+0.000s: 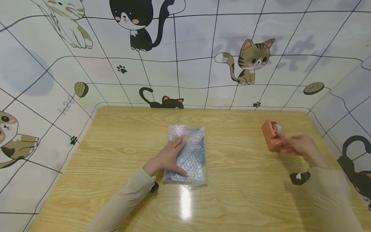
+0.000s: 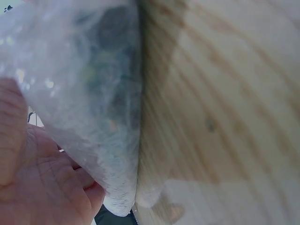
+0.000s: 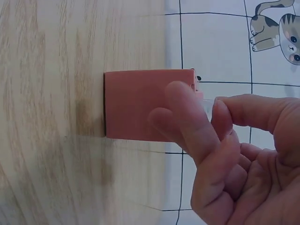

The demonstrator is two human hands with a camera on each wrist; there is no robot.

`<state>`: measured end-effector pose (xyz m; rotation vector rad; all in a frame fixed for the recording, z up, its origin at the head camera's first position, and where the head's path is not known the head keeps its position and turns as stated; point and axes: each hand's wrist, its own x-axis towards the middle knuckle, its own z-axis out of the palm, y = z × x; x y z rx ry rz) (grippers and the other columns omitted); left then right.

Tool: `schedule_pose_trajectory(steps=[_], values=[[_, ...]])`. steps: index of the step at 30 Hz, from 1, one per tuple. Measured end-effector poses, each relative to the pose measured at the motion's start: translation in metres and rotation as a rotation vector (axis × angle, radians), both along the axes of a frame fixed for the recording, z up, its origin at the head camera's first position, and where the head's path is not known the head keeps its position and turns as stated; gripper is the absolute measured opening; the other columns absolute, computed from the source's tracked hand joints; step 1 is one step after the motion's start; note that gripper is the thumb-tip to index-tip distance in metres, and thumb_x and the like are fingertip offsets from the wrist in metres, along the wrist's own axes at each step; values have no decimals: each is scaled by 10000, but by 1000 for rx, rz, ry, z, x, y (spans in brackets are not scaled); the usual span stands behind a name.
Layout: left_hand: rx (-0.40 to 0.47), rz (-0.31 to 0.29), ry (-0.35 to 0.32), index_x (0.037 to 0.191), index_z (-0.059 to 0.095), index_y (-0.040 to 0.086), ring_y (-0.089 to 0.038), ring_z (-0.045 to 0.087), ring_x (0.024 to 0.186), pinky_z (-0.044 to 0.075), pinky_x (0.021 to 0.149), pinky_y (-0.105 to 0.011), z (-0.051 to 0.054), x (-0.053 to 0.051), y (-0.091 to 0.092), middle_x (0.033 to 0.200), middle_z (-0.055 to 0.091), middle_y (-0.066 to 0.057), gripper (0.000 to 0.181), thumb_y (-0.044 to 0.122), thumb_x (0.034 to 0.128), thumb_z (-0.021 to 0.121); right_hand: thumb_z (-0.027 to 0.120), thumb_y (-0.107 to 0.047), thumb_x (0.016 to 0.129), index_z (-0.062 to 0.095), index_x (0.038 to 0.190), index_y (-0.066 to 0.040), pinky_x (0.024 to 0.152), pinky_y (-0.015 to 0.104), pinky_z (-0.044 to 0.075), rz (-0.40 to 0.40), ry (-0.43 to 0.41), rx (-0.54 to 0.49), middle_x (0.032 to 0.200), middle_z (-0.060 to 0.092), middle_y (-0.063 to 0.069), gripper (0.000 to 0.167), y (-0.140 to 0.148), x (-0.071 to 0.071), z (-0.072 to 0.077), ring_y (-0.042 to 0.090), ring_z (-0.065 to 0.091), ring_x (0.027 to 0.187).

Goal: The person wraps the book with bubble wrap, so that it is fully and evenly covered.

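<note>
A flat item in clear bubble wrap (image 1: 193, 158), blue and printed-looking beneath the film, lies near the middle of the table. My left hand (image 1: 169, 157) rests on its left part with fingers and thumb spread. Up close in the left wrist view, the crinkled wrap (image 2: 93, 108) stands beside the left palm (image 2: 51, 183). Over to the right is a coral tape dispenser (image 1: 268, 137) holding a roll of clear tape (image 1: 277, 129). At its front end, my right hand (image 1: 301, 146) pinches a short clear strip of tape (image 3: 207, 106) between thumb and index finger.
The wood-grain table (image 1: 121, 145) meets a cat-printed wall covering (image 1: 194, 74) at the back and both sides. A small black device is strapped at each wrist. Light glares off the table in front of the wrapped item.
</note>
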<state>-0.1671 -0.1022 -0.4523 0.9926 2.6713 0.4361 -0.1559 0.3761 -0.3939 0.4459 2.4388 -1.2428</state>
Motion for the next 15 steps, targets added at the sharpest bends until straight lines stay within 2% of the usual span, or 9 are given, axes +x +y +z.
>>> schedule_pose_trajectory(steps=[2, 4, 8, 12, 15], values=[[-1, -1, 2, 1476, 203, -5, -332, 34, 1420, 85, 1144, -443, 0, 0, 0, 1543, 60, -202, 1264, 655, 562, 775, 463, -264, 973, 540, 1103, 120, 621, 197, 531, -13, 0, -65, 696, 700, -32, 413, 1, 1, 0, 50, 669, 657], [8, -1, 2, 1475, 209, -8, -335, 37, 1419, 87, 1144, -447, 0, 0, 0, 1542, 66, -205, 1257, 646, 565, 780, 466, -264, 976, 547, 1099, 77, 656, 208, 545, -17, -7, -115, 731, 707, -38, 372, 2, 3, 0, 45, 677, 698], [20, 0, -12, 1475, 206, -6, -337, 31, 1420, 82, 1144, -451, 2, 0, 0, 1543, 62, -205, 1250, 632, 571, 787, 494, -315, 968, 573, 1041, -29, 671, 216, 541, -6, -6, -119, 759, 711, -70, 306, 4, 6, 0, 11, 668, 737], [13, 4, -15, 1477, 203, -4, -333, 28, 1420, 81, 1145, -448, 3, 1, 0, 1545, 57, -201, 1252, 635, 571, 785, 529, -332, 955, 557, 1083, -47, 686, 235, 547, -13, 5, -180, 792, 705, -104, 314, 5, 9, -1, 5, 665, 758], [5, 6, -16, 1480, 197, 1, -324, 23, 1421, 78, 1146, -439, 2, 0, 1, 1547, 53, -194, 1254, 646, 574, 777, 529, -302, 961, 613, 1002, -143, 685, 241, 549, -32, 7, -274, 815, 706, -103, 184, 8, 12, -4, 13, 667, 775]])
